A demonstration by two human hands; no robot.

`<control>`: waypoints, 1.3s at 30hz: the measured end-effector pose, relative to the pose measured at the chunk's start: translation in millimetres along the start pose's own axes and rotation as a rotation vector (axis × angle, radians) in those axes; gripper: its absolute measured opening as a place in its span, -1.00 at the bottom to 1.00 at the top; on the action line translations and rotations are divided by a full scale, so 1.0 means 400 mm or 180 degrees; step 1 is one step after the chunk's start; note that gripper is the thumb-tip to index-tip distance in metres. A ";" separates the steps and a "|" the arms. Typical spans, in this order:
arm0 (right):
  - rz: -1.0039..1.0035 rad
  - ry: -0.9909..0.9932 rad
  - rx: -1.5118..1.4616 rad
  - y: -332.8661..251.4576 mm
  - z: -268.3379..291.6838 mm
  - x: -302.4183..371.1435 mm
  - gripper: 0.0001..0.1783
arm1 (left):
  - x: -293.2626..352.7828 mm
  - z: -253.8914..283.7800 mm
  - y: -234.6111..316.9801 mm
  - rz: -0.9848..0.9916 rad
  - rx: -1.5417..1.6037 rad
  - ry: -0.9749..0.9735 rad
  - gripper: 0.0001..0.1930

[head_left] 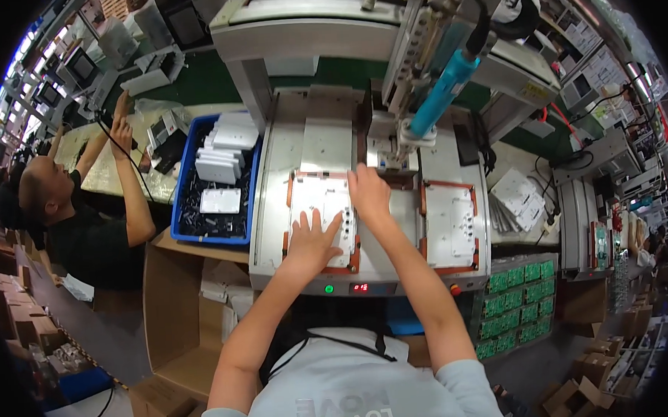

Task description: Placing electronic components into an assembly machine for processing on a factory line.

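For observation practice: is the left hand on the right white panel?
No, the left hand lies on the left white panel.

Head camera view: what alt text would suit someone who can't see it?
A person's left hand lies spread on a white panel in an orange frame on a machine bed, the right hand at the panel's upper right corner. A second framed white panel sits to the right; a blue bin of white parts stands left, near a co-worker.

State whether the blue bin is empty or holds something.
It holds something: inside the blue bin, white pieces and dark parts show.
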State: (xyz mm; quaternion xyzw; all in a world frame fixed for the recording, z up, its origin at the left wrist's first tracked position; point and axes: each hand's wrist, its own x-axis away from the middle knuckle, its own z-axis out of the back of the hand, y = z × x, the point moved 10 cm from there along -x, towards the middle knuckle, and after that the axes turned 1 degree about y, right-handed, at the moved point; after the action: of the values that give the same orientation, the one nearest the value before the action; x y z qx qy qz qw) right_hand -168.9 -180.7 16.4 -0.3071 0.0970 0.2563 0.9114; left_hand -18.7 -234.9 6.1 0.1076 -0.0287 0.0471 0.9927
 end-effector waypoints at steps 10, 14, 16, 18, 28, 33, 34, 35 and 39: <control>-0.0854 -0.0267 -0.0709 -0.017 0.042 0.072 -0.62 | 0.012 0.076 -0.026 -0.0079 0.0687 0.0070 -0.32; -0.0815 -0.0638 -0.0884 -0.029 0.122 0.397 -0.76 | 0.088 0.102 -0.153 0.0226 0.2394 0.0608 -0.51; -0.1104 -0.0615 -0.1083 -0.024 0.126 0.473 -0.78 | 0.136 0.066 -0.254 0.0696 0.2985 0.0981 -0.58; -0.1059 -0.0248 -0.1152 -0.034 0.149 0.483 -0.75 | 0.187 -0.002 -0.334 0.1192 0.3427 0.1067 -0.62; -0.0903 -0.0870 -0.0422 -0.019 -0.040 0.602 -0.73 | 0.256 -0.069 -0.363 0.0815 0.2110 0.1640 -0.67; -0.0661 -0.0927 -0.0425 -0.035 -0.051 0.596 -0.71 | 0.258 -0.065 -0.341 0.0693 0.1696 0.1870 -0.69; -0.0697 -0.0951 -0.0354 -0.036 -0.049 0.595 -0.70 | 0.256 -0.066 -0.334 0.0617 0.1570 0.1914 -0.69; -0.0725 -0.0902 -0.0342 -0.035 -0.041 0.595 -0.70 | 0.254 -0.070 -0.328 0.0546 0.1443 0.1959 -0.68; -0.0819 -0.0993 -0.0774 -0.003 0.022 0.571 -0.72 | 0.253 -0.067 -0.306 0.0478 0.0615 0.2149 -0.62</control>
State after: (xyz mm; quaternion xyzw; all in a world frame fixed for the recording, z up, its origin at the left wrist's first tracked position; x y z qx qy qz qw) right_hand 26.1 -82.9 -52.3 -0.3811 -0.1165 0.1921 0.8968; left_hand 95.1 -339.2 -39.0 0.1769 0.2976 0.1554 0.9252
